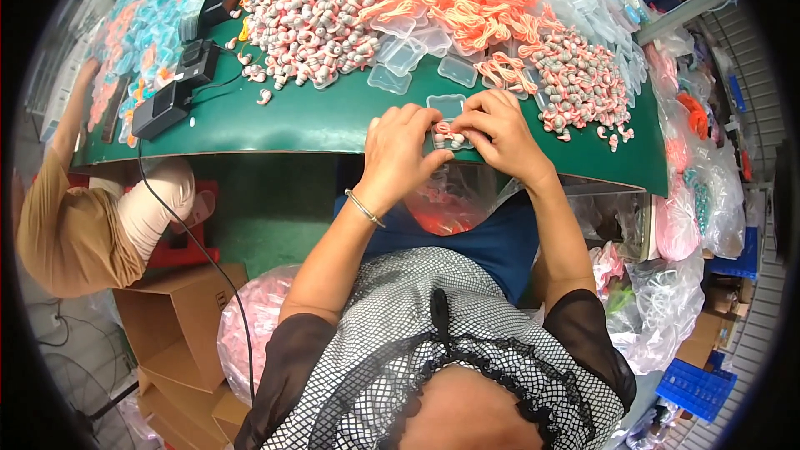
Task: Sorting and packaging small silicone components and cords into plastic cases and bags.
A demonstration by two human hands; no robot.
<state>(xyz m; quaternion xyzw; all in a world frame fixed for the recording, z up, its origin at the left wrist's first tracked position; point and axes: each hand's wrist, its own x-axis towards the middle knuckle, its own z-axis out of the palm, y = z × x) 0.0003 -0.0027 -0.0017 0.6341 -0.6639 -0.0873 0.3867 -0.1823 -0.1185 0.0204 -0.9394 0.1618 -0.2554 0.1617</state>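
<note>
A checked top (375,300) is nearest; beyond, the case (447,103) lies open on the table (308,129). The left hand (395,150) holds its left side; the right hand (505,135) narrows over the plugs (448,137), grip unclear. Probably light, stiff, slippery: best held by its walls.

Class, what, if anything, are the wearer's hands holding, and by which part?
The left hand appears to hold the small clear box by its left side; whether the right hand grips its right side or the pieces inside cannot be told.
</note>
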